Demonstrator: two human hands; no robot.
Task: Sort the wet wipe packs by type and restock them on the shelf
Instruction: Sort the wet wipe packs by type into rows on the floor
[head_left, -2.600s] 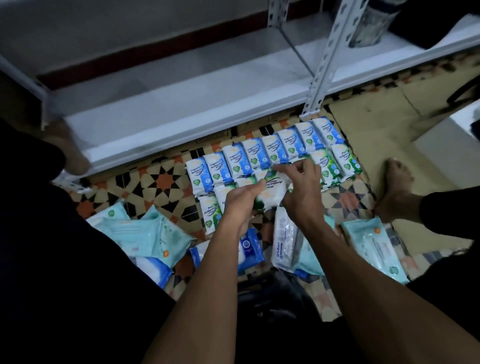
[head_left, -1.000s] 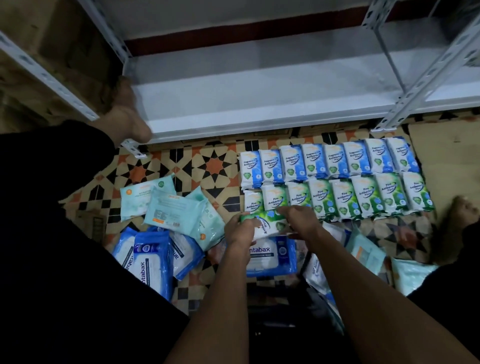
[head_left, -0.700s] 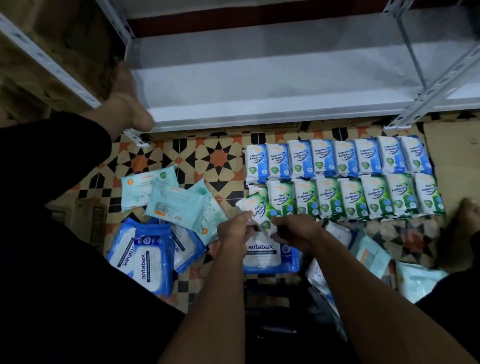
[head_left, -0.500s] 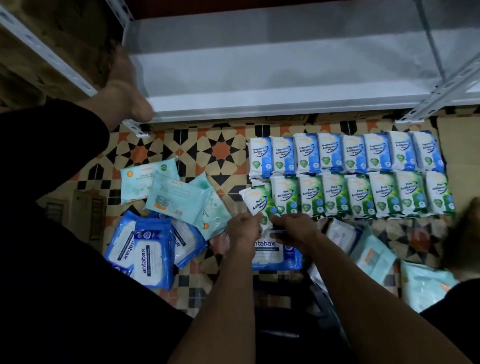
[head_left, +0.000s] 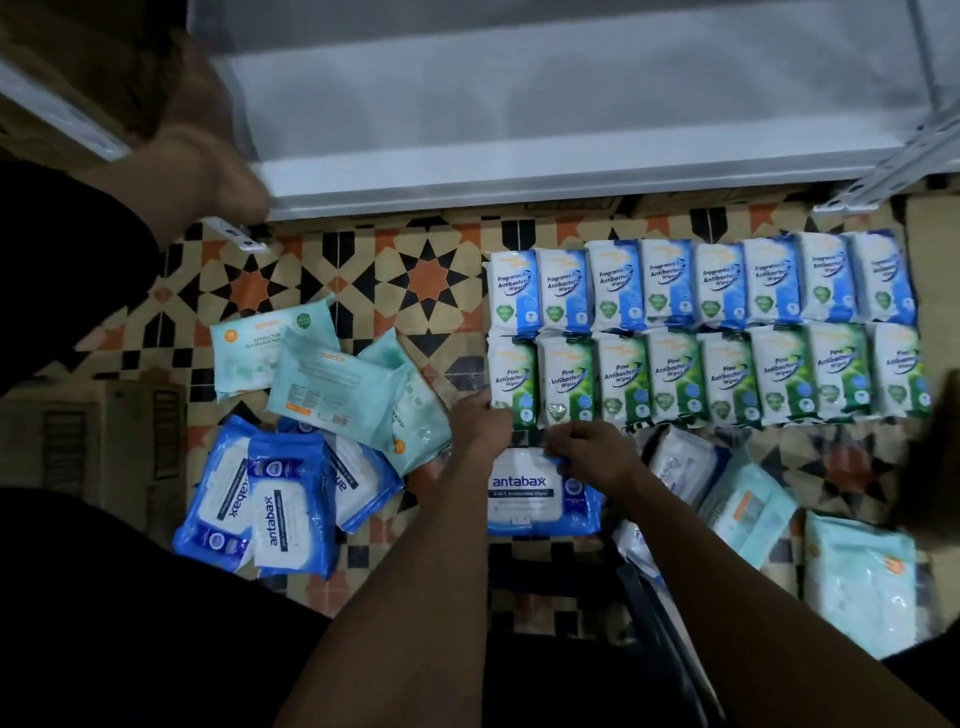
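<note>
Two rows of small packs lie on the patterned floor: blue fragrance-free packs (head_left: 701, 283) behind, green pine packs (head_left: 727, 374) in front. The leftmost green pine pack (head_left: 511, 379) lies at the row's left end. My left hand (head_left: 480, 428) holds its lower left corner and my right hand (head_left: 587, 454) pinches its lower edge. Just below both hands lies a large blue antabax pack (head_left: 540, 499). The white shelf board (head_left: 519, 130) behind the rows holds nothing.
More blue antabax packs (head_left: 270, 499) and pale teal packs (head_left: 332, 374) are heaped at the left. Other teal packs (head_left: 862, 577) lie at the right. My foot (head_left: 208, 171) rests by the shelf's left corner. A cardboard box (head_left: 104, 441) stands at the far left.
Both hands carried the green pine pack down and left, turned it upright and set it at the left end of the green row. The view shifted towards the left.
</note>
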